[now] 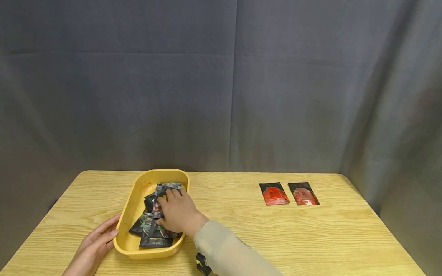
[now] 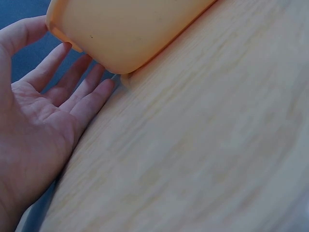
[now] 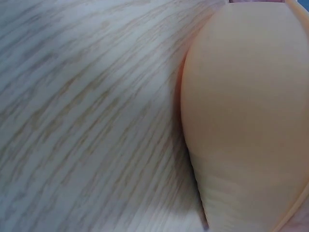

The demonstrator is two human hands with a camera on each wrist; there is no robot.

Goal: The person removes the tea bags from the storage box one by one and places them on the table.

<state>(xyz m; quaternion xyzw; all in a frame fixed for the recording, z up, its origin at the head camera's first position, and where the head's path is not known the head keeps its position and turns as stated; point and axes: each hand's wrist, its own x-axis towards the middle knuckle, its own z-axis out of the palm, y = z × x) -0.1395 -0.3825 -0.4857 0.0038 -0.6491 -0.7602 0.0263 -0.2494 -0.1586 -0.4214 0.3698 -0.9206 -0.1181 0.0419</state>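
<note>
My left hand (image 1: 94,245) rests against the left wall of a yellow plastic bin (image 1: 126,214). In the left wrist view its fingers (image 2: 77,82) are spread and fairly straight, with the fingertips right at the bin's outer side. My right hand (image 1: 181,211) reaches over the bin's right rim. Its fingers and thumb are spread over a dark printed sachet (image 1: 159,209) on top of several other dark sachets (image 1: 155,242); I cannot tell whether they pinch it. The right wrist view shows the bin's outside wall (image 3: 246,106), and that hand's fingers are hidden there.
Two black-and-red sachets lie flat side by side at the table's back right, the left sachet (image 1: 274,194) and the right sachet (image 1: 304,194). The wood-grain table (image 1: 328,237) ends at a grey curtain (image 1: 293,96). A small black-and-yellow thing (image 1: 202,263) shows beside the right sleeve.
</note>
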